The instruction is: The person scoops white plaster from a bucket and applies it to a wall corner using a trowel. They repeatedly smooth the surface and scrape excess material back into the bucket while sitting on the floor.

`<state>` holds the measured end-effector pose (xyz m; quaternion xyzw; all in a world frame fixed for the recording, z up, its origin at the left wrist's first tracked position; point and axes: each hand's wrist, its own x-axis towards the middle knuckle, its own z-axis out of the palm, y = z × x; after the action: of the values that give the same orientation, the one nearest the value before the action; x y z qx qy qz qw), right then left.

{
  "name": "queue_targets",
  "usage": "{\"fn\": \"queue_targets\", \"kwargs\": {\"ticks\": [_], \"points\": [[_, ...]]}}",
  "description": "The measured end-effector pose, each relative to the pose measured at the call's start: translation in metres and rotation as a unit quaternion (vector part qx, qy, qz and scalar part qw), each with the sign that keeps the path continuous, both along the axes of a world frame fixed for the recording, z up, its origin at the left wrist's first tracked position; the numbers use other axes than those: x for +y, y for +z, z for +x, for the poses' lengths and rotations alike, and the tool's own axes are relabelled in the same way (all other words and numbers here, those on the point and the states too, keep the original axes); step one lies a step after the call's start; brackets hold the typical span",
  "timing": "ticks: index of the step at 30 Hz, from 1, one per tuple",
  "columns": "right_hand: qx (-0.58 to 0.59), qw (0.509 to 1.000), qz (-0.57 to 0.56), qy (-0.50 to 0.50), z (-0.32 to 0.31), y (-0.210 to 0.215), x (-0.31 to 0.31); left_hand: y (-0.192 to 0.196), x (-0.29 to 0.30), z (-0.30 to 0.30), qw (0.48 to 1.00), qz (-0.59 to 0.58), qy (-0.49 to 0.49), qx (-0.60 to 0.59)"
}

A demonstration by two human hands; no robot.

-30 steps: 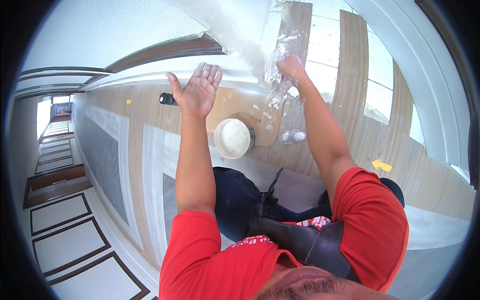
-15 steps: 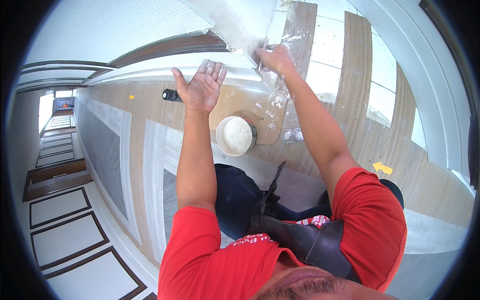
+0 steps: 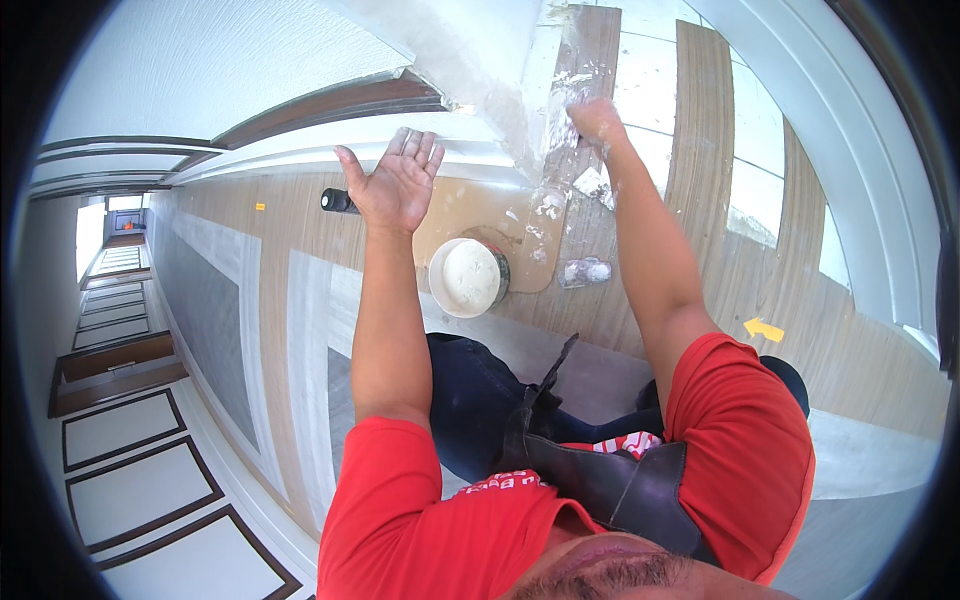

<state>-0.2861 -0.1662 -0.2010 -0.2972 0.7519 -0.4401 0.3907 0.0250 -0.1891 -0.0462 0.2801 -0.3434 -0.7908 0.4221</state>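
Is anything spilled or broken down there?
Yes, it looks messy: white smears spatter the tan sheet and the wood-look floor near the right hand, outside the bucket of similar white stuff. The brown trim also seems ragged at its end, not neatly finished.

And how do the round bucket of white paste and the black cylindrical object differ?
The round bucket of white paste is much wider than the black cylindrical object. The bucket's inside looks white; the black object is mostly dark with a pale end. Both look rounded.
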Motion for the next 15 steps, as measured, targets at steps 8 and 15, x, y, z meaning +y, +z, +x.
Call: {"fn": "queue_targets", "kwargs": {"ticks": [8,15], "points": [[-0.072,0.997,0.002,0.013,0.034,-0.043,-0.008,-0.001,0.000,0.007,1.000,-0.004,0.006,-0.003],[-0.176,0.983,-0.043,-0.012,0.044,0.020,0.004,0.002,0.002,0.015,1.000,-0.016,0.006,-0.023]]}}
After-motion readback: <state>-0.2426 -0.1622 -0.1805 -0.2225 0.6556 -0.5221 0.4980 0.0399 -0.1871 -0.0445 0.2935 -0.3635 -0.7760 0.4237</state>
